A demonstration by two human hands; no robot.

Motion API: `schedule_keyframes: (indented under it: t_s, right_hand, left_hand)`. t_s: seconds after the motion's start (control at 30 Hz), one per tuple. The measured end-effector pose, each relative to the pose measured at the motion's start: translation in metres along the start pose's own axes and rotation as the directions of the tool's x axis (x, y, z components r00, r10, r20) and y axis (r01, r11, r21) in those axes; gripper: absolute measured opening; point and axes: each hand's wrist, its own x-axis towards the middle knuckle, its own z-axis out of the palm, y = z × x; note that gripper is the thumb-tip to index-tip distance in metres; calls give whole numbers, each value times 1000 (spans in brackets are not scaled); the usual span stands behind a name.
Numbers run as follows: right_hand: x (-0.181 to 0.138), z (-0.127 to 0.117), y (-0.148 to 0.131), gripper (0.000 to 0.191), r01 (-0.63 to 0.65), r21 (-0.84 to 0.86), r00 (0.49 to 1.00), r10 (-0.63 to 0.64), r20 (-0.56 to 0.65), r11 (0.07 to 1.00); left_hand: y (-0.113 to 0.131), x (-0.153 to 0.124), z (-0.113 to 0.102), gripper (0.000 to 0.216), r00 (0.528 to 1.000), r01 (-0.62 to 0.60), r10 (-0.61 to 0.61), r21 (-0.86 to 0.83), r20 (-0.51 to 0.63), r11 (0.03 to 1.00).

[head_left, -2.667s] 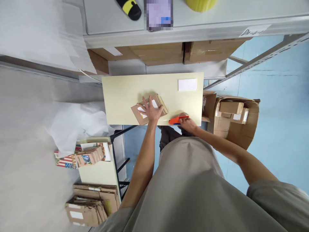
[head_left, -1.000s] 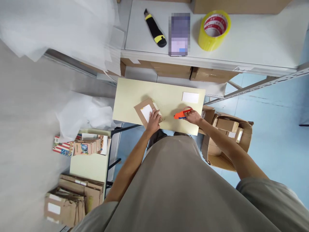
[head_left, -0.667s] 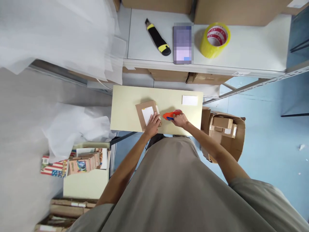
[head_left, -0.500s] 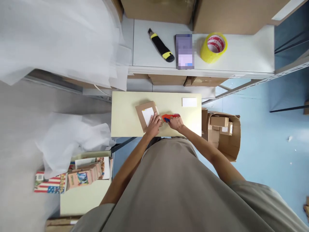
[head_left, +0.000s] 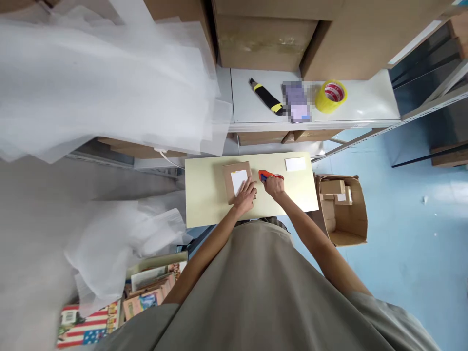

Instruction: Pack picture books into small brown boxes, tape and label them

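Observation:
A small cardboard box (head_left: 228, 180) with a white label (head_left: 239, 180) lies on the pale yellow table (head_left: 204, 195). My left hand (head_left: 245, 196) rests on the box's lower right part, fingers spread out and covering a corner of the label. To the right of the box, my right hand (head_left: 274, 186) is closed around a red and blue tape dispenser (head_left: 266, 174). A small gap separates the dispenser's front end from the box. Beyond my right hand, a white card or slip (head_left: 295, 164) lies on the table.
On the grey shelf (head_left: 252, 109) ahead are a box cutter (head_left: 268, 99), a blurred-out phone (head_left: 298, 102) and a yellow tape roll (head_left: 331, 96). White wrapping sheets (head_left: 146, 92) hang at left. An open carton (head_left: 347, 236) stands right of the table; books (head_left: 146, 300) are at lower left.
The tape dispenser has come away from the box's right side and points up more. The box sits straighter, with my left hand still on it. The camera view has shifted.

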Motion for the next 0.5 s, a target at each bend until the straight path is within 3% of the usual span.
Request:
schedule_keyframes:
  t_s: [0.17,0.3,0.43,0.5]
  right_hand:
    - [-46,-12,4,51,-138,198,985,155,-76,971]
    - [-82,-18,-1,43,-148,291,972,193,-135,945]
    - [-84,-51,-6,36,42,375,944,85,-318,926]
    - [-74,-81,-8,32,210,372,869,1,-494,904]
  left_hand:
    - [8,1,-11,61,992,31,-54,-189,-113,982]
    - [27,4,-40,65,943,-85,-13,-278,-334,957]
    - [53,18,-89,57,850,-194,59,-209,-523,958]
    - [65,33,-119,53,785,-225,66,-183,-617,957]
